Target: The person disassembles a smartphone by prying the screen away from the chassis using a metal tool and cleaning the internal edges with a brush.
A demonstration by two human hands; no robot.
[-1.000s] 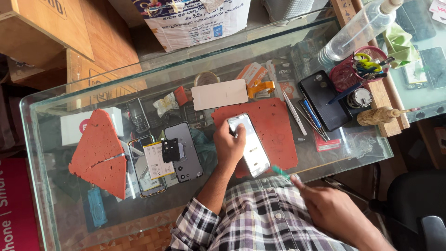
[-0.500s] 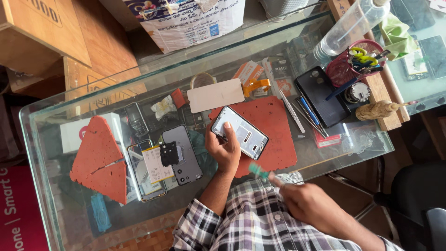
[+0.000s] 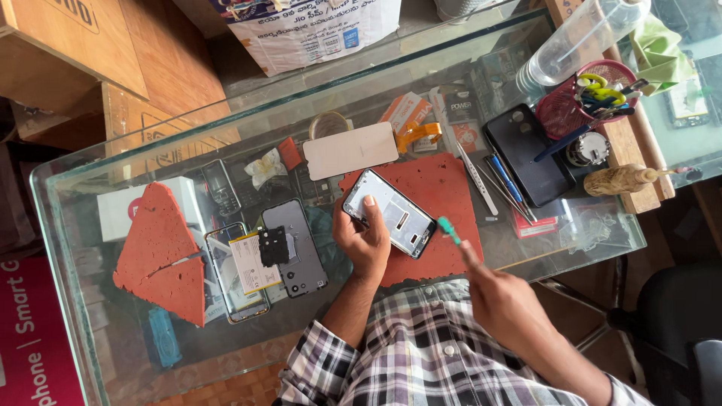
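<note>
Glass desk (image 3: 571, 248), red mat (image 3: 444, 195): I am seeing left hand (image 3: 365, 240) pinching opened phone (image 3: 389, 213); right hand (image 3: 500, 297) pinching green tool (image 3: 449, 229). Steadying the frame helps.

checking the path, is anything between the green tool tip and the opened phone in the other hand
Nothing visible. The right hand holds the green tool just right of the opened phone, which the left hand holds above the red mat. Only open air lies between tip and phone.
</note>
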